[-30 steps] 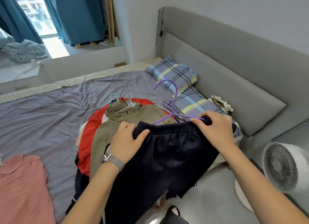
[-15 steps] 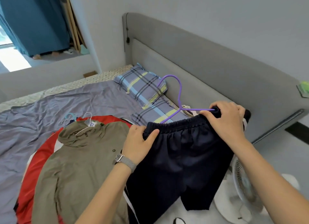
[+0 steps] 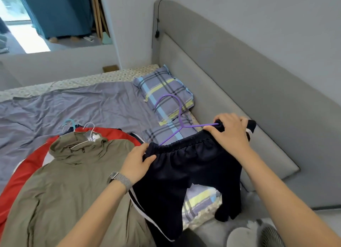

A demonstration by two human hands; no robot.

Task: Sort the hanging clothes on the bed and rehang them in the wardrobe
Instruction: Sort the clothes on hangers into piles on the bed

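Shorts (image 3: 191,169) are hanging from both hands, now carried over toward the bed's headboard corner. Left hand (image 3: 137,162) and right hand (image 3: 228,134) are gripping the waistband on the hanger (image 3: 177,117), sorting still underway.

Plaid pillows (image 3: 163,91) against grey headboard (image 3: 239,84) — fan (image 3: 265,235) below.

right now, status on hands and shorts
Left hand and right hand both grip the shorts waistband. Purple hanger half in. Nothing in the way.
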